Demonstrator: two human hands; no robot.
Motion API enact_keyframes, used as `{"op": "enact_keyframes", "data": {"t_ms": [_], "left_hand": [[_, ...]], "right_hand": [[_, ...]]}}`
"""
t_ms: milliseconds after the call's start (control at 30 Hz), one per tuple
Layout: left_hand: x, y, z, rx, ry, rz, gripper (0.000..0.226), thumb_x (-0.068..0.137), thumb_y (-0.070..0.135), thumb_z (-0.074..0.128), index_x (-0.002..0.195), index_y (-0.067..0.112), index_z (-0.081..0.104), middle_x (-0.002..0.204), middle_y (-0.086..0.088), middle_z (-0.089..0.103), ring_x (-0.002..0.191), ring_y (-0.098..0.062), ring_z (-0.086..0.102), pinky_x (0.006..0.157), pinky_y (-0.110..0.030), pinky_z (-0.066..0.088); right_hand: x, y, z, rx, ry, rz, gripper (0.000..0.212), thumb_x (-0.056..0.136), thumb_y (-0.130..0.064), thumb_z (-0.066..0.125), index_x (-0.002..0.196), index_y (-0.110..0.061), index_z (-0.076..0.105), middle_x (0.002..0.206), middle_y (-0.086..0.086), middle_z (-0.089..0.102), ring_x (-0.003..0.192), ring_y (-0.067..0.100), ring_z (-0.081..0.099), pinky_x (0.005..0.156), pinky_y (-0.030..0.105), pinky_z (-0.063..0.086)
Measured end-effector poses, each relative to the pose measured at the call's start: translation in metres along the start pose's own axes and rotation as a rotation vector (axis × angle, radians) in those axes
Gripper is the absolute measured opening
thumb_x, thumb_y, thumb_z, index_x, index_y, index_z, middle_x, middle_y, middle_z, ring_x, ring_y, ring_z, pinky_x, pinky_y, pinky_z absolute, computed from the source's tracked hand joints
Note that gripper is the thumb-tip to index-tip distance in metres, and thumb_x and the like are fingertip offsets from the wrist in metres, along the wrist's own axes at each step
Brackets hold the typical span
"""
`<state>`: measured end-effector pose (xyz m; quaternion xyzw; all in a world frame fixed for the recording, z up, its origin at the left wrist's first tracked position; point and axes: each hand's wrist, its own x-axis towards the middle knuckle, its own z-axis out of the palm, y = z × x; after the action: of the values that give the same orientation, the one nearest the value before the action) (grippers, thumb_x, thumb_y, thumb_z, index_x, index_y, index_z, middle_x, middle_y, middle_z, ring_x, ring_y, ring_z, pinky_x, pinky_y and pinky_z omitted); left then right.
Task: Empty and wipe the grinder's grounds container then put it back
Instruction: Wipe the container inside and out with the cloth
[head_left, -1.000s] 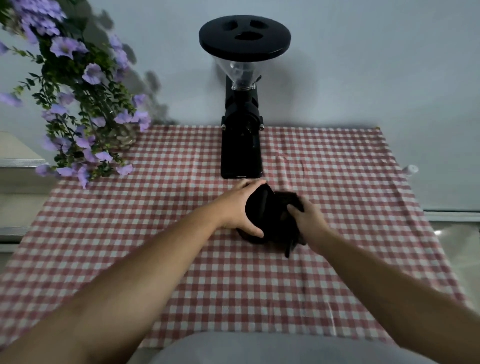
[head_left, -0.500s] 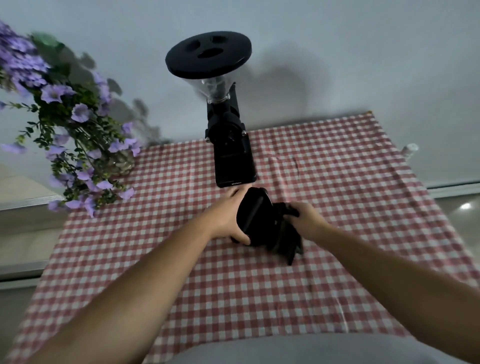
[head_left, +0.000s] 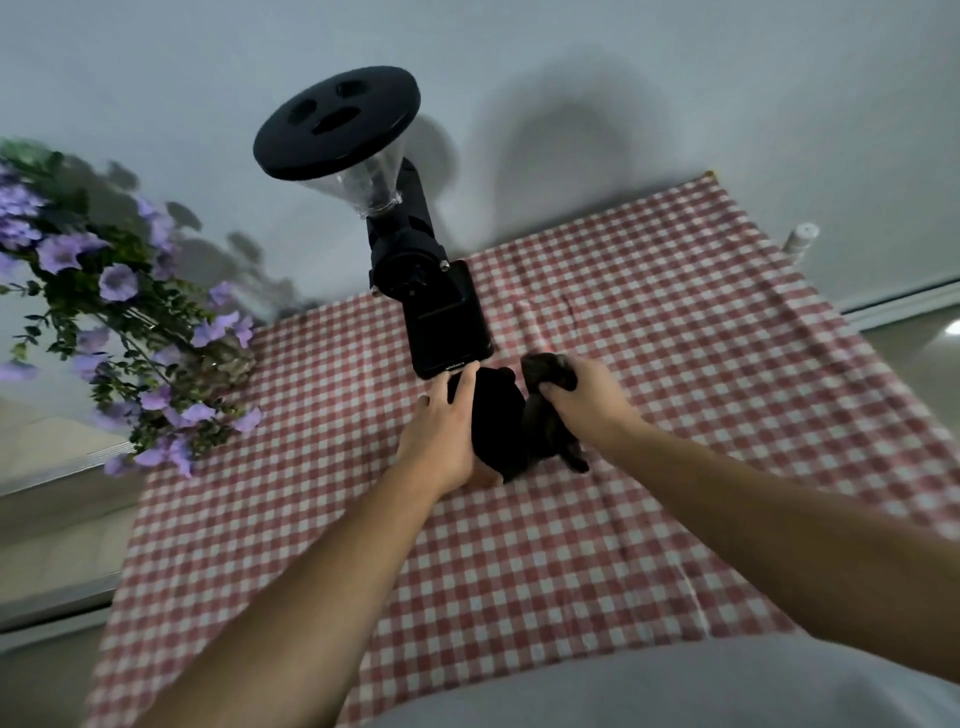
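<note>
The black coffee grinder (head_left: 441, 317) stands at the back of the table, with a clear hopper and a round black lid (head_left: 336, 120) on top. Just in front of its base, my left hand (head_left: 444, 431) grips the black grounds container (head_left: 496, 421) from its left side. My right hand (head_left: 582, 389) is closed on a dark cloth (head_left: 550, 415), bunched against the container's right side with a corner trailing onto the tablecloth. The container's opening is hidden.
A red-and-white checked tablecloth (head_left: 649, 389) covers the table. A vase of purple flowers (head_left: 130, 332) stands at the left rear. A small white bottle (head_left: 800, 236) sits beyond the table's right rear corner. A pale wall rises behind.
The view has tilted and swung, so the grinder now leans left. Both hands have shifted slightly toward the grinder's base, and my right hand has lifted the cloth higher beside the container.
</note>
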<state>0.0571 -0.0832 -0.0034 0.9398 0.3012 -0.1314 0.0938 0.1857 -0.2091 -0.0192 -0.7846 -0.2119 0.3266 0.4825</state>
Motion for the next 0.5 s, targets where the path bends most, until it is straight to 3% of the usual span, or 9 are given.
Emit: {"op": "enact_keyframes", "data": {"t_ms": [100, 233, 400, 500], "left_hand": [[0.002, -0.002, 0.002, 0.012, 0.011, 0.014, 0.125, 0.068, 0.034, 0.086, 0.152, 0.033, -0.006, 0.161, -0.004, 0.002, 0.137, -0.032, 0.035, 0.097, -0.044, 0.050], [0.004, -0.008, 0.002, 0.032, 0.006, 0.053, 0.125, 0.066, 0.038, 0.085, 0.151, 0.035, -0.006, 0.161, -0.001, 0.002, 0.132, -0.031, 0.040, 0.092, -0.046, 0.053], [0.004, -0.011, 0.001, 0.044, 0.023, 0.082, 0.122, 0.072, 0.024, 0.083, 0.149, 0.040, -0.010, 0.163, 0.001, -0.001, 0.134, -0.030, 0.040, 0.085, -0.038, 0.056], [0.005, -0.017, -0.007, 0.110, -0.044, 0.182, 0.127, 0.067, 0.033, 0.085, 0.152, 0.037, -0.009, 0.162, 0.002, -0.004, 0.137, -0.029, 0.036, 0.082, -0.032, 0.054]], "right_hand": [[-0.016, 0.017, 0.020, -0.060, -0.052, 0.024, 0.029, 0.095, -0.010, 0.044, 0.121, -0.012, 0.058, 0.111, 0.004, 0.064, 0.102, 0.020, 0.060, 0.083, 0.029, 0.049], [-0.005, 0.022, 0.004, -0.207, -0.192, 0.088, 0.020, 0.093, -0.006, 0.046, 0.088, -0.009, 0.065, 0.090, 0.008, 0.066, 0.085, 0.022, 0.063, 0.071, 0.028, 0.052], [-0.011, 0.005, 0.010, -0.067, -0.043, -0.036, 0.025, 0.095, -0.007, 0.044, 0.112, -0.007, 0.062, 0.097, 0.004, 0.064, 0.089, 0.019, 0.060, 0.069, 0.024, 0.047], [-0.023, 0.027, 0.012, -0.314, -0.193, -0.026, 0.026, 0.093, -0.002, 0.042, 0.109, -0.006, 0.062, 0.090, 0.004, 0.063, 0.079, 0.019, 0.060, 0.063, 0.024, 0.047]]}}
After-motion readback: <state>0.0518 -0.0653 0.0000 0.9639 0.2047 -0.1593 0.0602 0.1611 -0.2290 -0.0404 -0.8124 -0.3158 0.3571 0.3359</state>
